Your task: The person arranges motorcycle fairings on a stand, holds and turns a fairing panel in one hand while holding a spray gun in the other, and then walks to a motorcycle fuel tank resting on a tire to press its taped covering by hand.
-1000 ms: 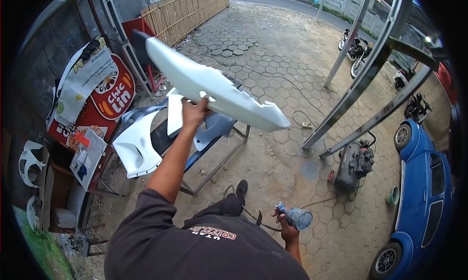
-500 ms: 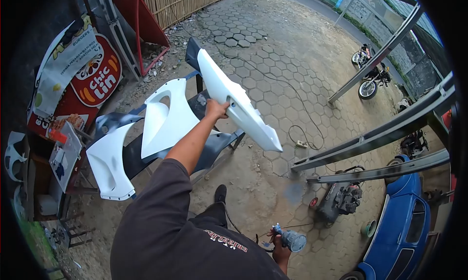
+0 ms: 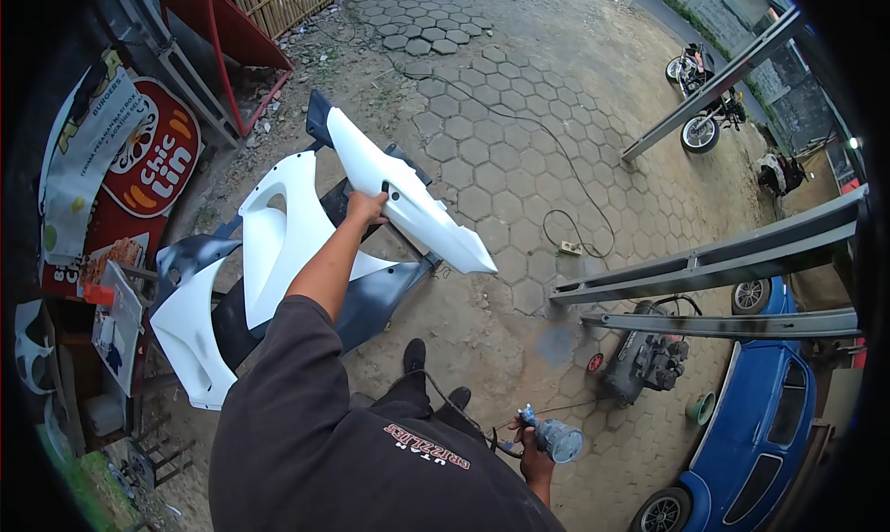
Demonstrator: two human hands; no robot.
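Note:
My left hand (image 3: 367, 208) grips a long white motorcycle fairing panel (image 3: 428, 219) by its near edge, at the middle. A dark piece sits at the panel's far end. It is held over the right side of a stand on which other fairings lie: a large white fairing (image 3: 289, 259), a smaller white fairing (image 3: 192, 339) and dark grey parts (image 3: 375, 300). Low at my right side, my right hand (image 3: 535, 460) is closed round a spray gun (image 3: 560, 439) with a paint-smeared cup. A hose runs from the gun past my legs.
An air compressor (image 3: 640, 361) stands to the right, with a blue car (image 3: 779, 421) beyond it. Metal posts (image 3: 714, 254) cross the right side. A cable (image 3: 584, 203) with a socket block (image 3: 570, 248) lies on the paving. Signboards (image 3: 153, 152) and a small table (image 3: 119, 328) stand left.
The view has shifted, so the stand sits further left and a second shoe shows. The held panel has come slightly closer to the stand. Both hands keep their grips.

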